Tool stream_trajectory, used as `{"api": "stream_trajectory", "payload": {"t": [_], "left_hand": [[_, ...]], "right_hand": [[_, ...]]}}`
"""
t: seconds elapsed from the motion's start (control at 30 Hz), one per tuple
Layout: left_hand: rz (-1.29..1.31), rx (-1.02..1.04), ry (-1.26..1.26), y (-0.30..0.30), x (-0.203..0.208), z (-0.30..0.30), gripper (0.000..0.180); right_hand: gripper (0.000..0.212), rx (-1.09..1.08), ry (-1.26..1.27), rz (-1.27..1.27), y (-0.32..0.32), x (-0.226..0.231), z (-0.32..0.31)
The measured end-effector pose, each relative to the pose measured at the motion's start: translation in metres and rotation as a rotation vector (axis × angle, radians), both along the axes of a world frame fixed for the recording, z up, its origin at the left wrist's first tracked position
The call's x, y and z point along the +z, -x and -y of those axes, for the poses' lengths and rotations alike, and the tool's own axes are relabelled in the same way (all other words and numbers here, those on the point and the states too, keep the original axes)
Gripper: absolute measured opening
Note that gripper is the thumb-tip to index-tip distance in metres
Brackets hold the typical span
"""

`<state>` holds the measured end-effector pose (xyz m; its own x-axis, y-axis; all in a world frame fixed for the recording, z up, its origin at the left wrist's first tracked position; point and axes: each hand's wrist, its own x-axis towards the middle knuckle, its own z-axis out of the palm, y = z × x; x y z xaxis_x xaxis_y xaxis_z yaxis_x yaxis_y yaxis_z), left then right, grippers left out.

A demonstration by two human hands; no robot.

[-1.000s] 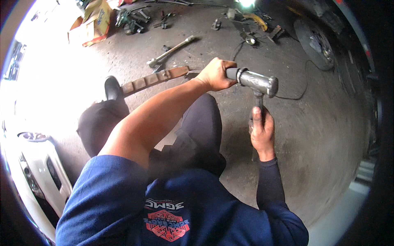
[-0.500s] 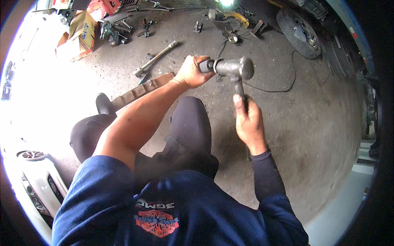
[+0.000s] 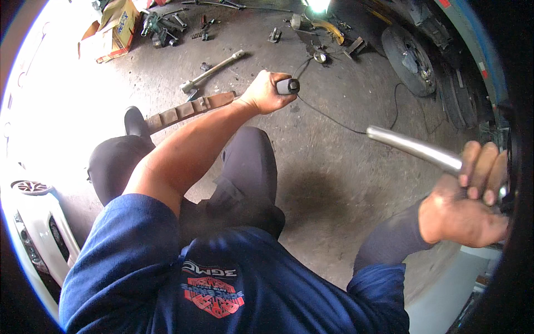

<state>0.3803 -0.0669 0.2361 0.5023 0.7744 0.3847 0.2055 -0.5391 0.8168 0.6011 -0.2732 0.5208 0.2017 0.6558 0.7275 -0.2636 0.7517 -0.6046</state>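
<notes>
My left hand [image 3: 267,92], arm stretched forward, is closed around a tool's grey handle [image 3: 287,86] with a dark end. The rest of that tool is hidden below the fist. Far out at the right rim, my right hand [image 3: 464,209] is raised and somewhat blurred, its fingers curled round a hammer [image 3: 414,147]. The hammer's smooth silver shaft points left from the fingers toward the middle. Its head is out of sight beyond the hand. A wide gap separates the two hands.
A brown metal bar [image 3: 189,109] lies beside my left forearm, with a long socket wrench [image 3: 211,72] beyond it. A cardboard box [image 3: 114,33] and loose tools [image 3: 161,28] lie far left. A wheel [image 3: 409,61] stands far right; a black cable [image 3: 334,118] crosses the floor.
My right hand has swung the hammer away from the grey handle, out to the right rim. The left hand stays nearly in place, still gripping the handle.
</notes>
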Motion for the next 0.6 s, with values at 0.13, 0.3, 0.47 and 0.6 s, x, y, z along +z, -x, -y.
{"api": "stream_trajectory", "payload": {"t": [0.13, 0.3, 0.47, 0.6], "left_hand": [[-0.068, -0.012, 0.054, 0.002, 0.001, -0.002, 0.026], [-0.15, -0.017, 0.081, -0.002, 0.01, -0.014, 0.026], [-0.164, -0.08, 0.165, 0.0, 0.011, -0.022, 0.024], [-0.161, -0.057, 0.138, 0.008, 0.008, -0.021, 0.028]], "right_hand": [[0.049, -0.736, 0.155, 0.724, 0.059, -0.118, -0.04], [0.054, -0.579, 0.858, 0.698, 0.02, -0.194, -0.029], [0.046, -0.452, 0.876, 0.423, 0.008, -0.146, -0.015], [0.043, -0.405, 0.91, 0.307, 0.031, -0.101, -0.011]]}}
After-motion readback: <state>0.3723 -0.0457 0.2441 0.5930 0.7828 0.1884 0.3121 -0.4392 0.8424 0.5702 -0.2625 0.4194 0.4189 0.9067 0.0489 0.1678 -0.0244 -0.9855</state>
